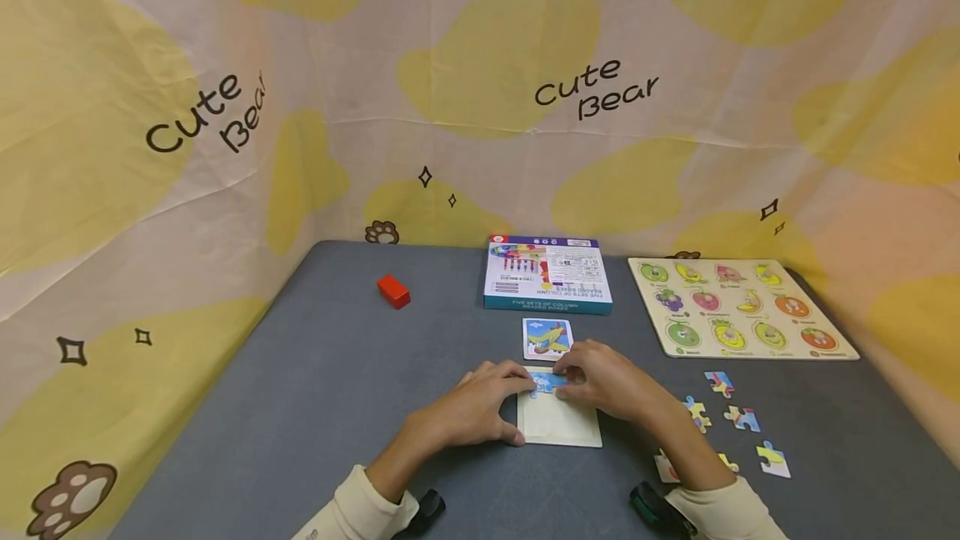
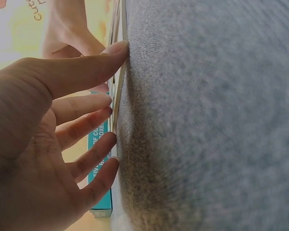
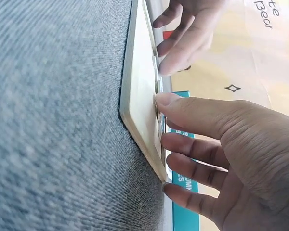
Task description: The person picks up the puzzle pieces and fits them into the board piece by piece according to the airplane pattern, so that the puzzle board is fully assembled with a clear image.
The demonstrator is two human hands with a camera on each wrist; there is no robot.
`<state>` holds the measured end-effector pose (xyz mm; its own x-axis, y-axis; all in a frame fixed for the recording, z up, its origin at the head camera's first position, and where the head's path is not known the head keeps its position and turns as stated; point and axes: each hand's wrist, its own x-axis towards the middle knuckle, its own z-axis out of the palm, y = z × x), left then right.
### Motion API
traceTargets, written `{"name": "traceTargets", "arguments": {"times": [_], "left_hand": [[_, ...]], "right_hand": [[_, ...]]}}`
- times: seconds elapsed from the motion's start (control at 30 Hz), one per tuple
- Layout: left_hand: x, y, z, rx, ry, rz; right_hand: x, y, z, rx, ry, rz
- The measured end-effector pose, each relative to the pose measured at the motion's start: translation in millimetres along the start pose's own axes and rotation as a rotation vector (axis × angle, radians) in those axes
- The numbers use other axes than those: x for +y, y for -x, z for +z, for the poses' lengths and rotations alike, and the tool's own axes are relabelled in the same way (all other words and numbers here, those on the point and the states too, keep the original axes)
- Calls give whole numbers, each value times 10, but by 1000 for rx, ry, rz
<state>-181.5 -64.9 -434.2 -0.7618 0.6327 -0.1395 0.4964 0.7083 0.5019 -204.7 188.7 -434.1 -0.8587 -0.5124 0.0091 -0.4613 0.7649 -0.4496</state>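
A small pale wooden puzzle board (image 1: 558, 425) lies flat on the table. Blue jigsaw pieces (image 1: 541, 382) sit along its far edge. My left hand (image 1: 476, 405) rests at the board's left side, thumb at the near left corner and relaxed fingers near the far left corner. From the right, my right hand (image 1: 611, 382) pinches a blue piece at the far side between thumb and index finger; the fingers partly hide it. In the right wrist view, the right thumb (image 3: 192, 108) lies over the pieces on the board. A picture card (image 1: 547, 338) with a yellow plane lies just beyond.
Several loose jigsaw pieces (image 1: 742, 418) lie to the right, some partly hidden by the right forearm. Behind them is a fruit picture board (image 1: 750, 348). A flat boxed set (image 1: 547, 277) lies at the back, and a red block (image 1: 393, 292) at back left. Printed cloth walls surround the table.
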Motion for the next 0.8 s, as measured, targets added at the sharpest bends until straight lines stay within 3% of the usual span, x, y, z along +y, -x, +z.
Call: {"name": "traceTargets", "arguments": {"times": [0.47, 0.8], "left_hand": [[-6, -15, 3, -6, -3, -1], [-10, -4, -2, 5, 11, 17]], "right_hand": [[16, -22, 26, -9, 3, 8], [-4, -17, 28, 16, 25, -30]]}}
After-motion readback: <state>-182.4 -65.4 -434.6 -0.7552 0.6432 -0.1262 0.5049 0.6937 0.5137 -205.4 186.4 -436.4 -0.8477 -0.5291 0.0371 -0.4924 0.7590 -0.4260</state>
